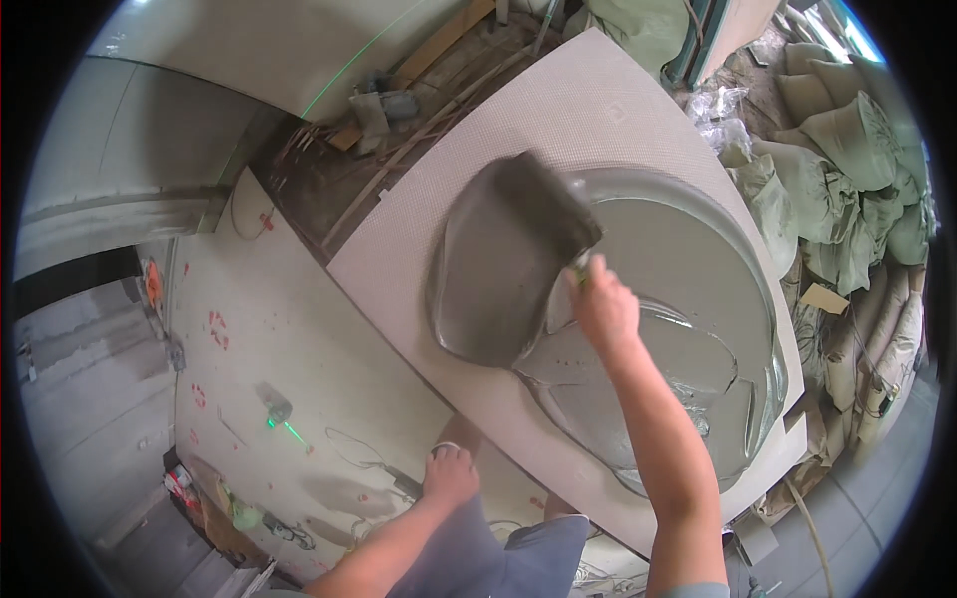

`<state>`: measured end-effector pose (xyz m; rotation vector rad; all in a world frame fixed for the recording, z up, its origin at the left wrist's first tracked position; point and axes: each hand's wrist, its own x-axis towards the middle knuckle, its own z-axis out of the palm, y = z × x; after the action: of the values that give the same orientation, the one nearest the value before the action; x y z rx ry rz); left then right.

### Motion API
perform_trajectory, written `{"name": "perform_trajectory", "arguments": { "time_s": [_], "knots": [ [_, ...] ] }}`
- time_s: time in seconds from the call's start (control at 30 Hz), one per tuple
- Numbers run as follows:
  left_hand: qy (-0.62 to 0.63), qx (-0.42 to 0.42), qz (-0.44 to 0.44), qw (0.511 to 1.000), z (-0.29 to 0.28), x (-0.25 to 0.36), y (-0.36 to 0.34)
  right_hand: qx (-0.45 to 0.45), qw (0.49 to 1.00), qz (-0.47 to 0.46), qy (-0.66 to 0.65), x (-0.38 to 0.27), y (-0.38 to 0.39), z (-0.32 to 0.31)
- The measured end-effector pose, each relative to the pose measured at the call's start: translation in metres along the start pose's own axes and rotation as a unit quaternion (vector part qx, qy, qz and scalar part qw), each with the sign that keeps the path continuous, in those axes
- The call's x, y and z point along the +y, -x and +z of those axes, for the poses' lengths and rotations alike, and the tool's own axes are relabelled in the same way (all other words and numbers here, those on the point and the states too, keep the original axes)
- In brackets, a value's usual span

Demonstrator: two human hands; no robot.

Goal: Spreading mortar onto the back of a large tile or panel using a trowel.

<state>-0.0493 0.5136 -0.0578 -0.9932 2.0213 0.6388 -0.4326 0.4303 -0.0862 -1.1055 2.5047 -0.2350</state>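
My right hand (pixel 606 304) is closed round the handle of a wide, flat trowel (pixel 538 204), its blade blurred by motion. The blade lies over the upper left part of a thick layer of wet grey mortar (pixel 678 254). This mortar is spread in overlapping curved sweeps across a large pale tile (pixel 598 100) with a finely textured face. Near my knee, clear of the mortar, my left hand (pixel 452 476) is curled closed. A small dark rounded bit shows at its top, but what the fingers hold, if anything, cannot be made out.
Stacked full sacks (pixel 847 140) stand along the right side. Boards and scraps (pixel 384 110) lie beyond the tile's upper left edge. A pale floor with red marks (pixel 219 329) stretches left, with a small device (pixel 274 404) casting green light. Cables and tools lie lower left.
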Motion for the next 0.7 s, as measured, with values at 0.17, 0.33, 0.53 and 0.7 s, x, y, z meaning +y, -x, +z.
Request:
{"name": "perform_trajectory", "arguments": {
  "time_s": [0.17,0.33,0.53,0.7],
  "knots": [
    [0.016,-0.006,0.016,1.000,-0.001,-0.006,0.004,0.052,0.972,0.215,-0.079,0.063,-0.009,-0.029],
    [0.011,0.067,0.040,0.997,0.002,-0.004,0.004,0.148,0.939,0.288,-0.114,0.204,0.099,-0.006],
    [0.006,0.048,0.023,0.999,-0.001,-0.007,-0.001,0.184,0.557,0.554,-0.591,0.256,0.189,-0.020],
    [0.005,0.060,0.042,0.997,-0.010,-0.005,-0.003,0.177,0.542,0.473,-0.672,0.213,0.100,-0.036]
  ]
}}
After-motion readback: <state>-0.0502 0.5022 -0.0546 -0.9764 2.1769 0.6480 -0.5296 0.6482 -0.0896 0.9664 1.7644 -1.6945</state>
